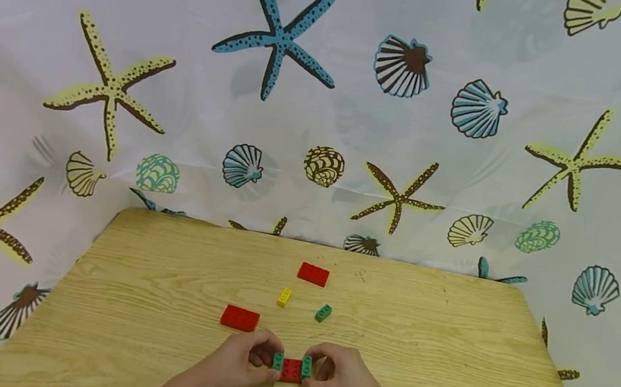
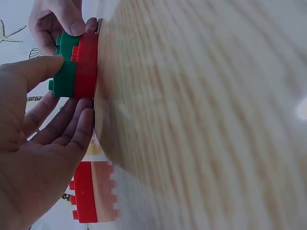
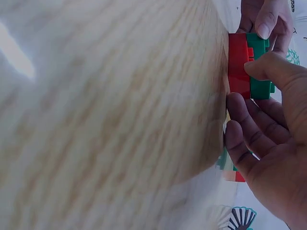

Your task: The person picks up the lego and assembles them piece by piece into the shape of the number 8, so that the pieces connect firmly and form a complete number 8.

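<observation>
A red toy building brick (image 1: 291,370) lies flat on the table near its front, studs up. Across its left end sits a small green brick (image 1: 278,361), and across its right end a second green brick (image 1: 307,365). My left hand (image 1: 232,364) pinches the left green brick between thumb and fingers. On the other side, my right hand (image 1: 350,384) pinches the right one the same way. Both wrist views show the green bricks (image 2: 64,80) resting on top of the red brick (image 3: 238,67), with red studs visible in the gap between them.
Another red brick (image 1: 240,318) lies just beyond my left hand. Farther back are a yellow brick (image 1: 284,297), a loose green brick (image 1: 323,313) and a red brick (image 1: 313,274). A cloth printed with starfish and shells (image 1: 323,120) hangs around the wooden table (image 1: 446,339).
</observation>
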A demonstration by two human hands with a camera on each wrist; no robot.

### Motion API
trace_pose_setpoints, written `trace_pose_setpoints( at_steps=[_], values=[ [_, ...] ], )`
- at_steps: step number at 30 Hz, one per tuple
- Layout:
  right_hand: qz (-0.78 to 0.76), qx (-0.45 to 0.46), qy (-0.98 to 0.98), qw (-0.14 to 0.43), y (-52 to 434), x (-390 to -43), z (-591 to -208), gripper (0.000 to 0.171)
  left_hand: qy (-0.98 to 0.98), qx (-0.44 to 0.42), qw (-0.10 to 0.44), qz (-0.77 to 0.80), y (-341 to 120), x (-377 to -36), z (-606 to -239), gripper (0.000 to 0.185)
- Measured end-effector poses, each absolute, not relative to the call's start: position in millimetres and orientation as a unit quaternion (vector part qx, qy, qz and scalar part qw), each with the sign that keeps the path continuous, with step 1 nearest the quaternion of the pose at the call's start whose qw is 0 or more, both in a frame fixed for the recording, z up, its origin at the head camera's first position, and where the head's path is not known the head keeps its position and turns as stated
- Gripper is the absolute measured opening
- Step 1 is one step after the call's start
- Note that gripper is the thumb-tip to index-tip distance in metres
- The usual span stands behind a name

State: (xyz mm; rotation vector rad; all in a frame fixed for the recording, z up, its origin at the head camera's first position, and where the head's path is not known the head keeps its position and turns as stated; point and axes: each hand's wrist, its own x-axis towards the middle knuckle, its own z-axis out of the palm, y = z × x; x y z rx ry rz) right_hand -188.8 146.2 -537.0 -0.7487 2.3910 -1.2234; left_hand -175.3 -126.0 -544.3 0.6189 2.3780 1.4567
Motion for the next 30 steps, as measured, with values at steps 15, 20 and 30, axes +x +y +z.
trace_pose_setpoints(
  at_steps=[15,20,30],
  values=[
    [-0.425,-0.256,0.851,0.172,144.9,-195.6,-540.6,0.040,0.850,0.187,0.067,0.487,-143.8,-177.9,-530.9,0.033],
    [-0.425,-0.258,0.850,0.175,144.8,-196.2,-542.0,0.039,0.858,0.171,0.048,0.481,-153.9,-177.7,-529.5,0.033],
    [-0.426,-0.257,0.850,0.176,145.0,-196.7,-540.7,0.039,0.875,0.140,0.036,0.462,-174.4,-183.8,-531.3,0.031]
  ],
)
